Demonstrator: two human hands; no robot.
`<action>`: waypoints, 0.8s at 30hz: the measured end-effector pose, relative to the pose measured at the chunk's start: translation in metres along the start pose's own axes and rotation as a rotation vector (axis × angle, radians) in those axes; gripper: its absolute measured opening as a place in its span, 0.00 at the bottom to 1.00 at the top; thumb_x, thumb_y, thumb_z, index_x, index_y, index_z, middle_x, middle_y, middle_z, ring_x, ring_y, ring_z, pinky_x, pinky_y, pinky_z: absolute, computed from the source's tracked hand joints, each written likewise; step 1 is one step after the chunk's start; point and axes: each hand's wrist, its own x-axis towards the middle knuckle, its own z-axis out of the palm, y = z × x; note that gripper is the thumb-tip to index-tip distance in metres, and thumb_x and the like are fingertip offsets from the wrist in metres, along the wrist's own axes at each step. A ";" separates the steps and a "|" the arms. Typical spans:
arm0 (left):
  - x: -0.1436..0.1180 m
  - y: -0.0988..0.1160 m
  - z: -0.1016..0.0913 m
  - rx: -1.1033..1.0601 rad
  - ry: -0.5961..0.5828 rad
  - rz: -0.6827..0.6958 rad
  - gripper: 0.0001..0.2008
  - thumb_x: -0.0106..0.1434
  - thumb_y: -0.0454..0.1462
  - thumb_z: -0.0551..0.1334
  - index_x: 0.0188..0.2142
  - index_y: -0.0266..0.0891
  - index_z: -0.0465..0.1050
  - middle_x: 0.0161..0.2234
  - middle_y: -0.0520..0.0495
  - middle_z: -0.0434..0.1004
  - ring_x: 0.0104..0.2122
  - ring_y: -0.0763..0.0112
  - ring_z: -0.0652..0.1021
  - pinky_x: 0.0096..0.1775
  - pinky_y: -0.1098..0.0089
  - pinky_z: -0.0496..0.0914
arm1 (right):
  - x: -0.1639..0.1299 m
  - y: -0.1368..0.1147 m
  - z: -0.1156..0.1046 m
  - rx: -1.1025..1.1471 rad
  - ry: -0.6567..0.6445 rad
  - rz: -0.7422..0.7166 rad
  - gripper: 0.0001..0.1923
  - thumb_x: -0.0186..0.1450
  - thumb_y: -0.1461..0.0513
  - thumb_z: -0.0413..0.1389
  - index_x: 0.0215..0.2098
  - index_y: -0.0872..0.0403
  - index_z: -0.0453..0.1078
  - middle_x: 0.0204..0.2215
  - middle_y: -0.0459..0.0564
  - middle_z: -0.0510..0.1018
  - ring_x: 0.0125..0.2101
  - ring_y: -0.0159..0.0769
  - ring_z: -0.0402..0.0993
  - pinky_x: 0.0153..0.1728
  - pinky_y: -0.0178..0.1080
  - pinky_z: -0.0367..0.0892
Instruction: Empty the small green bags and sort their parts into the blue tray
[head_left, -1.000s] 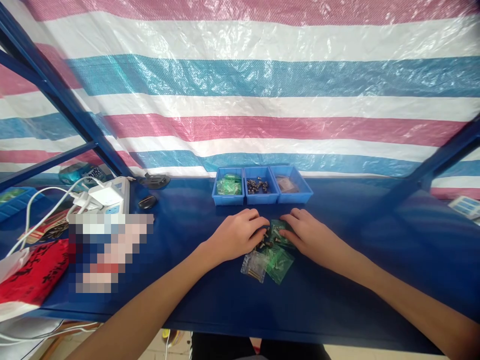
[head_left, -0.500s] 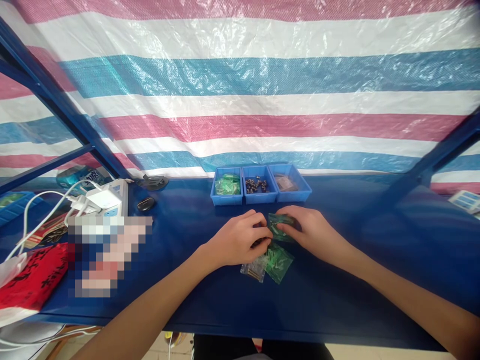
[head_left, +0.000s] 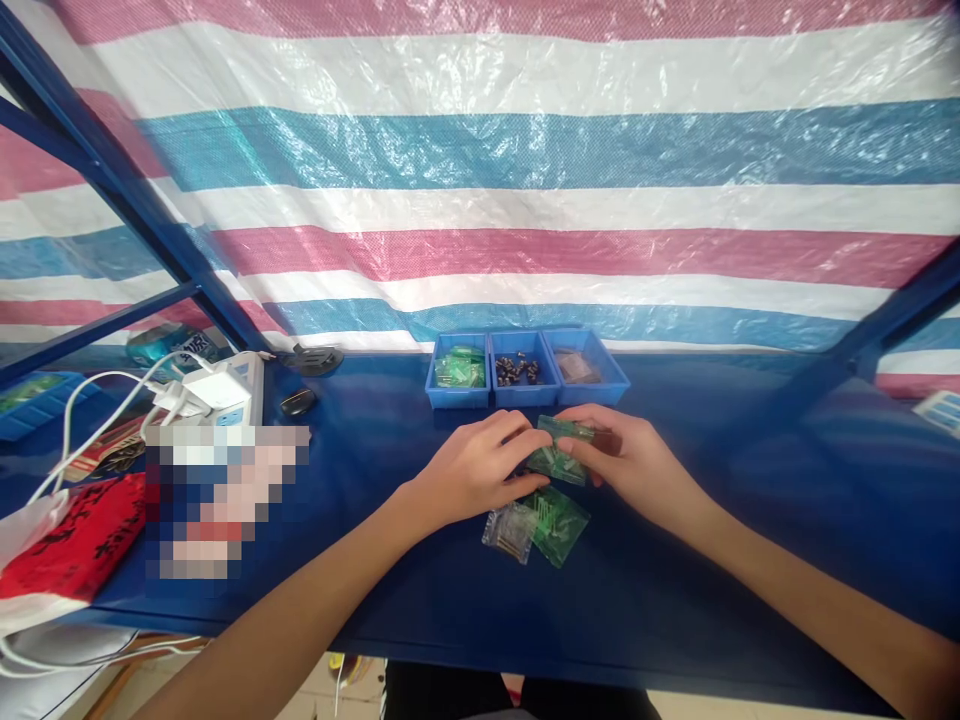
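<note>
A small green-tinted plastic bag [head_left: 556, 462] with pale small parts inside is held between my hands, a little above the blue table. My right hand [head_left: 626, 450] pinches its right side between thumb and fingers. At its left edge, the fingers of my left hand [head_left: 480, 465] are curled round and grip it; their tips are partly hidden. Below the hands lie another green bag [head_left: 556, 528] with pale parts and a clear bag [head_left: 510, 532] with brass-coloured screw-like pieces. These two bags overlap slightly on the table.
Behind the hands stand a blue bin of green bags [head_left: 459, 372], a blue bin of small metal parts [head_left: 521, 372] and a blue bin of clear bags [head_left: 585, 368]. Leftward are a computer mouse [head_left: 298, 402], a power strip [head_left: 244, 400] with cables and a red bag [head_left: 75, 535].
The held green bag now shows more fully between my hands. My left fingers have straightened somewhat and reach its left edge. The camera view has shifted slightly.
</note>
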 end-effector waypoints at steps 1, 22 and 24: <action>0.000 0.001 0.000 -0.006 0.002 0.003 0.16 0.73 0.45 0.59 0.54 0.39 0.67 0.45 0.41 0.74 0.43 0.62 0.77 0.40 0.65 0.75 | -0.001 0.001 0.001 0.003 0.002 -0.009 0.21 0.66 0.46 0.60 0.49 0.50 0.74 0.24 0.44 0.75 0.21 0.35 0.71 0.23 0.39 0.70; 0.000 0.003 0.002 -0.112 0.044 -0.140 0.30 0.68 0.51 0.63 0.63 0.40 0.60 0.56 0.37 0.71 0.55 0.54 0.76 0.51 0.58 0.77 | -0.006 0.000 0.006 0.043 0.088 -0.101 0.16 0.69 0.49 0.59 0.48 0.50 0.74 0.26 0.45 0.78 0.24 0.36 0.73 0.25 0.37 0.72; 0.001 0.003 0.001 -0.149 0.036 -0.202 0.30 0.67 0.49 0.66 0.62 0.41 0.61 0.56 0.39 0.71 0.54 0.55 0.76 0.49 0.59 0.77 | -0.007 -0.001 0.005 -0.036 0.121 -0.152 0.16 0.72 0.51 0.53 0.51 0.50 0.74 0.25 0.45 0.78 0.24 0.36 0.74 0.26 0.38 0.72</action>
